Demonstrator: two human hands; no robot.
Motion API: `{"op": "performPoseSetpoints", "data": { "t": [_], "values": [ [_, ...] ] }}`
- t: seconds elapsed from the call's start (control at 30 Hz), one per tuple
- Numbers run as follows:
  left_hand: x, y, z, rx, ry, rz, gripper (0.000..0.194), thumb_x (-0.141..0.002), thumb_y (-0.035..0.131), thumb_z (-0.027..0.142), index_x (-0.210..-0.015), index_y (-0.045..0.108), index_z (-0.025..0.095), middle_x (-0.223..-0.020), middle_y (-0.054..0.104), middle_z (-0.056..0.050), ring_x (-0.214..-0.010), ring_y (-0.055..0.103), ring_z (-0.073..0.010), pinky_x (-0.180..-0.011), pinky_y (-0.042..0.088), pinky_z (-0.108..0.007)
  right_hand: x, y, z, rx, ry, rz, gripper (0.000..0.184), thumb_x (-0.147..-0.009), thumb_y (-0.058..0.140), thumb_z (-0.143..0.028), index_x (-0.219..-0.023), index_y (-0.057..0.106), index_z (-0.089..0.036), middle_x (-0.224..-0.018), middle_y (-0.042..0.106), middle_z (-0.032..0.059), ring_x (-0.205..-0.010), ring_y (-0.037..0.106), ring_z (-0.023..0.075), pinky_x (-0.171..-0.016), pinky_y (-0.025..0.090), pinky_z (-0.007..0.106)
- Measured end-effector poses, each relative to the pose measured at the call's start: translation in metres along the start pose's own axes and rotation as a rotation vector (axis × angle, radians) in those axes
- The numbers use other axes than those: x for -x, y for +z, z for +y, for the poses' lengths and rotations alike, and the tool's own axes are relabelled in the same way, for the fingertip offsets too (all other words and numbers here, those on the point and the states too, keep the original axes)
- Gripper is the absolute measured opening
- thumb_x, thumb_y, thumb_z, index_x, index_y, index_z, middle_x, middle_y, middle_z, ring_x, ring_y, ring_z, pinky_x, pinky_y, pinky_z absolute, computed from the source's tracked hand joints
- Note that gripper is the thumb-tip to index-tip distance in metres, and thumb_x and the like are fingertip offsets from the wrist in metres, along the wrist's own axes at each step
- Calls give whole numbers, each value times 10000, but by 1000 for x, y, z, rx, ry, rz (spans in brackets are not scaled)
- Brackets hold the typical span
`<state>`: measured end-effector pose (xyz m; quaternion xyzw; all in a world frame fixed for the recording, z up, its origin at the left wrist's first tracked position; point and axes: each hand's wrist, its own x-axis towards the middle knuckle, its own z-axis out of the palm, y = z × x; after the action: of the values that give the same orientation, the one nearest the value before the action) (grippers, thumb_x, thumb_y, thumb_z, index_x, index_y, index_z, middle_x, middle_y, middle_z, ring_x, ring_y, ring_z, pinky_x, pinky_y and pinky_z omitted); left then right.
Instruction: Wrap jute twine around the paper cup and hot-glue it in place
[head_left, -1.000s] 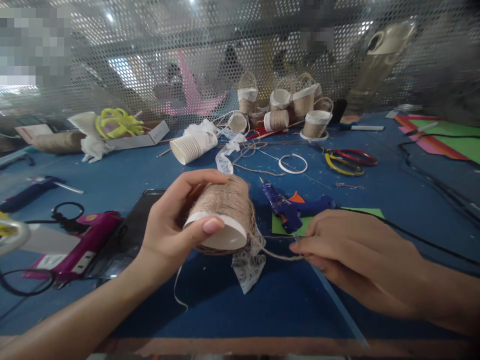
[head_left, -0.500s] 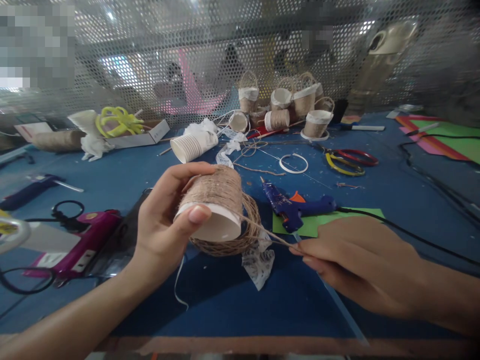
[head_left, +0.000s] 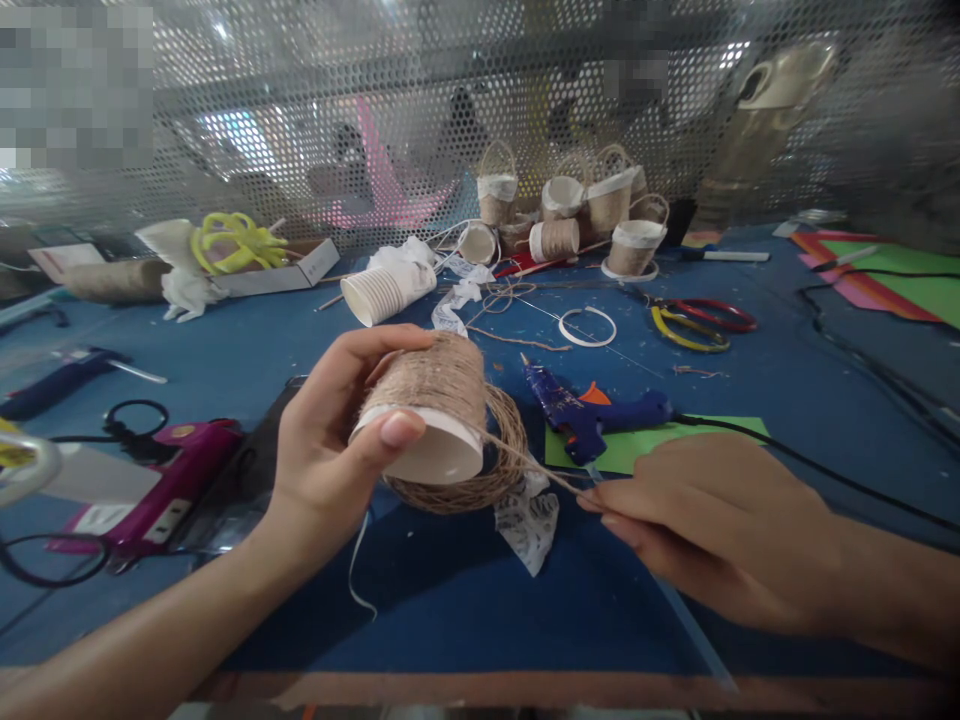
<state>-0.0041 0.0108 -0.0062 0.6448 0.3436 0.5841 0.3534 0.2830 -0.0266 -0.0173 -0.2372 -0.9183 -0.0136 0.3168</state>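
Observation:
My left hand is wrapped round a white paper cup, tipped so its open mouth faces me. Jute twine covers most of the cup's side, leaving a white band by the rim. From the cup a strand of twine runs taut to my right hand, whose thumb and finger pinch it. Behind and under the cup lies a coil of twine on the blue table. A scrap of white lace sits beside the coil.
A blue glue gun rests on green paper by my right hand. Scissors, a white ring, stacked paper cups and several small twine baskets stand farther back. A magenta power strip lies left.
The lace scrap has shifted slightly to the right. The cup and both hands have barely moved, and the grip on cup and twine is the same.

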Motion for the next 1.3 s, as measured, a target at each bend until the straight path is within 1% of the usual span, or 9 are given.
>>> {"op": "performPoseSetpoints", "data": {
  "t": [0.13,0.27,0.47,0.57,0.73,0.93,1.13,1.3],
  "values": [
    [0,-1,1,-17,7,8,538,-775,806,598,-1163,726,234,-1157,731,-44,-1016,678,-245,-773,573,-306,1,0,1,-2,1,-8,151,-1034,479,-176,-1070,625,-190,-750,697,-5,-636,601,155,-602,428,313],
    [0,-1,0,-19,-1,3,533,-777,804,598,-1164,724,239,-1171,724,-46,-1021,676,-249,-793,578,-315,3,0,-1,6,-5,3,144,-1033,480,-177,-1079,614,-204,-763,713,-18,-609,594,159,-578,424,330],
    [0,-1,0,-4,3,1,540,-779,805,594,-1169,723,229,-1141,730,-56,-993,682,-250,-753,584,-315,2,-4,-4,46,-6,12,152,-1044,459,-187,-1056,608,-213,-716,706,-31,-584,590,165,-553,421,339],
    [0,-1,0,3,5,-2,547,-780,808,591,-1174,717,222,-1157,732,-55,-1023,685,-255,-771,589,-312,1,-4,-3,47,-9,8,158,-1051,452,-192,-1052,608,-212,-713,704,-31,-579,584,162,-556,414,337],
    [-1,-2,-1,-17,27,-11,551,-784,801,605,-1179,716,230,-1146,742,-36,-1012,696,-238,-792,591,-300,1,-4,-1,64,-19,8,160,-1057,449,-201,-1060,609,-208,-704,694,-37,-574,581,158,-554,396,330],
    [-1,-2,-2,-14,55,-14,545,-799,789,609,-1182,713,228,-1175,735,-24,-1031,708,-218,-812,596,-274,0,-6,-2,74,-21,-15,169,-1060,441,-202,-1045,609,-212,-722,714,-37,-580,593,159,-561,414,327],
    [-1,-2,-3,-16,77,-36,541,-812,779,611,-1189,713,229,-1200,730,-21,-1067,705,-201,-862,591,-248,-2,-5,-2,77,-25,-3,193,-1067,417,-198,-1029,605,-219,-710,710,-42,-568,581,156,-553,415,322],
    [-1,-3,-3,-17,87,-44,524,-827,770,600,-1193,713,230,-1206,725,-12,-1070,699,-180,-883,584,-226,0,-5,-1,57,-26,-38,198,-1074,419,-222,-1052,615,-213,-708,697,-43,-574,565,155,-551,401,320]
  ]
}}
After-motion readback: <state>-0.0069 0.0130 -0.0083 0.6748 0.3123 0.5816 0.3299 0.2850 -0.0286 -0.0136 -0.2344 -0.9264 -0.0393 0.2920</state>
